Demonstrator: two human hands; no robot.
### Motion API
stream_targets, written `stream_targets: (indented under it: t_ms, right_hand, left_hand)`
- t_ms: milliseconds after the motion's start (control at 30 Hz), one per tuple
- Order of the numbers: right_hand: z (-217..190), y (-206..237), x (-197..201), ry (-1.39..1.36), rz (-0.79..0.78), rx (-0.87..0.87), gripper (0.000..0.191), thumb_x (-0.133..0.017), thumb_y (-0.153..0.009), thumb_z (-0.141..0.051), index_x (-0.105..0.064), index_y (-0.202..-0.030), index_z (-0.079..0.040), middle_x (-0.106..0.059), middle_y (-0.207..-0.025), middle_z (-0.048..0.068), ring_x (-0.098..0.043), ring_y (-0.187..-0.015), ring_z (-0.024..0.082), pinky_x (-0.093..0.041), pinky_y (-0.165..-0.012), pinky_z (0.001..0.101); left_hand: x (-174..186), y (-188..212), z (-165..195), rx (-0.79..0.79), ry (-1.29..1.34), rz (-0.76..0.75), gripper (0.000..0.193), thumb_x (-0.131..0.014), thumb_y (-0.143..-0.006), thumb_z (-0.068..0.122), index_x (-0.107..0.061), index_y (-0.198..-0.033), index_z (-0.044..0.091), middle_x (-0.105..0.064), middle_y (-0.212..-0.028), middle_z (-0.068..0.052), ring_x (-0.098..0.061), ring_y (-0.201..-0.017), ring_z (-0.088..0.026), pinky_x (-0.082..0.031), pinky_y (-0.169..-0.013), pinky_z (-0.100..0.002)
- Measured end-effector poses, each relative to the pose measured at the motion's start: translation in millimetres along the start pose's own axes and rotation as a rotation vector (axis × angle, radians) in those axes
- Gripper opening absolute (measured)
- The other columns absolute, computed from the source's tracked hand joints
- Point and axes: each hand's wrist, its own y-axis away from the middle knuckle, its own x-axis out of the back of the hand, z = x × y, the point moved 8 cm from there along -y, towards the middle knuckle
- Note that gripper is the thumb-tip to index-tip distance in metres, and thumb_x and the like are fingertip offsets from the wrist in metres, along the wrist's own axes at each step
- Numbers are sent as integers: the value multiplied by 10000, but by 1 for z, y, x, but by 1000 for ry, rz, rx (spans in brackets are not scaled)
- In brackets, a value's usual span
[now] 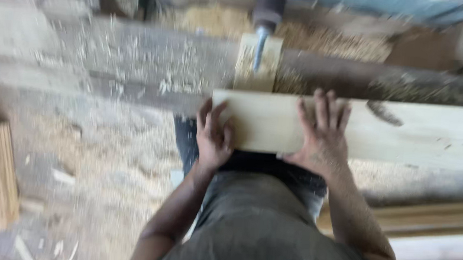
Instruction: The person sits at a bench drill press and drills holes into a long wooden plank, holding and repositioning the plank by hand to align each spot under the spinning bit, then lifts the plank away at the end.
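Plank (383,130) lies flat just before drill bit (259,48). Left hand (213,137) grips plank end, right hand (323,134) presses flat, fingers spread. Step: likely boring feed; next calls for steady push.

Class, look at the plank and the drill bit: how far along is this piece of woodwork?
Done: sawdust already covers the bench, so some cutting has happened. In hand: the left hand grips the end of the pale plank, and the right hand presses flat on top, in front of the drill bit over a small wooden block. Left: no hole shows in the plank's visible face; the picture is blurred.
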Motion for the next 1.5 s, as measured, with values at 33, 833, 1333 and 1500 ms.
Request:
stream_targets:
  t_ms: [33,833,1333,1500]
  right_hand:
    - [0,-2,0,25,-19,-18,1494,-778,-458,-874,-198,-1606,-114,-50,-1657,306,-25,-1547,499,11,-1195,768]
    - [-5,-14,21,102,-88,-72,1482,-771,-479,-886,-152,-1633,-192,-94,-1678,249,-42,-1528,448,-41,-1190,751]
    - [-3,-18,17,112,-10,-61,1486,-769,-424,-880,-226,-1611,-170,-148,-1637,248,-94,-1531,453,-19,-1202,746]
    - [-6,-21,19,92,18,-49,1487,-775,-406,-863,-233,-1608,-175,-152,-1612,261,-102,-1529,459,-20,-1200,749]
  left_hand:
    - [1,-3,4,-25,-21,8,409,-650,-960,65,-599,-1366,51,-495,-1449,-295,-503,-1368,-478,-495,-1090,-505]
    - [-1,-16,6,-19,19,20,441,-624,-930,44,-594,-1370,63,-485,-1458,-285,-526,-1356,-454,-509,-1073,-494]
    - [-1,-20,0,-20,8,13,443,-632,-915,49,-588,-1355,64,-499,-1460,-256,-539,-1345,-443,-543,-1056,-501]
    - [1,-18,-2,-2,-14,18,463,-636,-910,50,-581,-1369,58,-485,-1457,-273,-518,-1363,-463,-530,-1075,-508]
